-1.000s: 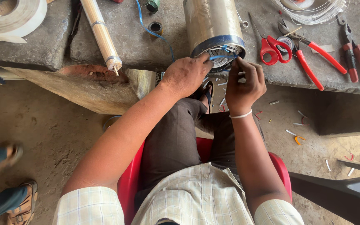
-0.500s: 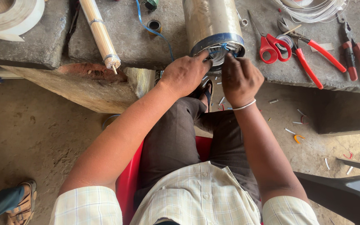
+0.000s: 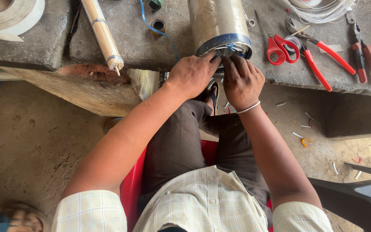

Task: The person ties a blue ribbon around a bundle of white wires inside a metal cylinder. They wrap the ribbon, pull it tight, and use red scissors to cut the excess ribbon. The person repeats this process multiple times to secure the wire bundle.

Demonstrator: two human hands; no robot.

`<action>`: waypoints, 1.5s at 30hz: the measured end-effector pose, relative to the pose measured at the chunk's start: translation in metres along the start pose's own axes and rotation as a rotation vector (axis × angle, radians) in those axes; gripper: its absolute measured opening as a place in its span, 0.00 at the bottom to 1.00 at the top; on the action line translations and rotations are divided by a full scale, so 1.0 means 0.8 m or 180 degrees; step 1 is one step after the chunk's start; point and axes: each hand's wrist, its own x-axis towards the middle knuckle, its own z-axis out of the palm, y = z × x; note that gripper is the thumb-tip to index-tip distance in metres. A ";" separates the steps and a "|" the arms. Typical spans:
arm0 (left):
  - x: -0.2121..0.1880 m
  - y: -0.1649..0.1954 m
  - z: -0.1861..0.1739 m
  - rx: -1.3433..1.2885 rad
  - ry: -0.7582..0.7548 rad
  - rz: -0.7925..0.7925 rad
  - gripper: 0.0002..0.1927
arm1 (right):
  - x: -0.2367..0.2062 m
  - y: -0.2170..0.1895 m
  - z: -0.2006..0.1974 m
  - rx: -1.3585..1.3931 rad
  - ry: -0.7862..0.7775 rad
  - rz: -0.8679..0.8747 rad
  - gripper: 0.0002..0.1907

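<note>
Rough concrete bench [image 3: 151, 38] supports heavy, rigid steel motor cylinder [image 3: 215, 21]. Left hand [image 3: 192, 75] and right hand [image 3: 241, 79] pinch stiff, delicate winding wires [image 3: 230, 49] at its blue-banded end; grip gently.

Pale checked short-sleeved shirt [image 3: 202, 202], dark brown trousers [image 3: 181, 137], thin silver bangle [image 3: 248, 108] on right wrist.

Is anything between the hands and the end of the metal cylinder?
Nothing visible. The left hand and right hand are both already at the open end of the cylinder, fingers in the wires there. Scissors and pliers lie off to the right.
</note>
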 end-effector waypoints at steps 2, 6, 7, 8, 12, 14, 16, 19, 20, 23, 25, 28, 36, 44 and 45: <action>0.001 0.000 -0.002 -0.0098 -0.0054 -0.0044 0.23 | 0.002 -0.001 0.000 -0.0021 -0.0126 0.0086 0.17; 0.003 0.001 -0.002 -0.0036 -0.0105 -0.0079 0.22 | 0.003 -0.003 -0.001 -0.0029 -0.0234 0.0136 0.20; 0.003 0.001 -0.001 -0.0023 -0.0091 -0.0079 0.22 | 0.002 -0.004 -0.002 -0.0032 -0.0291 0.0201 0.20; 0.003 0.002 -0.001 -0.0010 -0.0077 -0.0086 0.21 | 0.002 -0.004 -0.002 -0.0033 -0.0350 0.0260 0.20; 0.004 0.003 -0.002 -0.0019 -0.0051 -0.0120 0.20 | 0.001 -0.004 -0.002 0.0021 -0.0248 0.0278 0.19; 0.004 0.003 -0.004 -0.0039 -0.0001 -0.0114 0.21 | 0.002 -0.004 -0.001 0.0015 -0.0307 0.0299 0.19; 0.004 0.004 -0.006 -0.0068 -0.0094 -0.0149 0.22 | 0.002 -0.005 0.000 0.0015 -0.0435 0.0360 0.17; 0.006 0.004 -0.009 -0.0125 -0.0191 -0.0200 0.22 | 0.004 -0.007 0.000 0.0068 -0.0525 0.0339 0.16; 0.007 0.005 -0.009 -0.0147 -0.0220 -0.0215 0.22 | 0.004 -0.008 0.000 0.0095 -0.0540 0.0317 0.16; 0.008 0.003 -0.009 -0.0021 -0.0333 -0.0207 0.23 | 0.005 -0.007 -0.007 0.0408 -0.0554 0.0341 0.16; 0.008 0.003 -0.009 0.0033 -0.0314 -0.0183 0.23 | 0.003 -0.008 -0.012 0.0695 -0.0501 0.0543 0.18; 0.010 0.005 -0.011 0.0152 -0.0620 -0.0225 0.31 | 0.000 -0.013 -0.014 0.0862 -0.0421 0.0935 0.14; 0.011 0.005 -0.006 0.0224 -0.0587 -0.0200 0.35 | -0.004 -0.024 -0.004 0.1061 0.0074 0.1058 0.10; 0.007 0.000 0.008 0.0153 -0.0359 -0.0135 0.29 | -0.078 -0.058 0.039 0.5155 -0.0086 0.4352 0.08; 0.007 0.001 0.007 0.0101 -0.0463 -0.0155 0.31 | -0.083 -0.058 0.047 0.5305 -0.0025 0.4592 0.08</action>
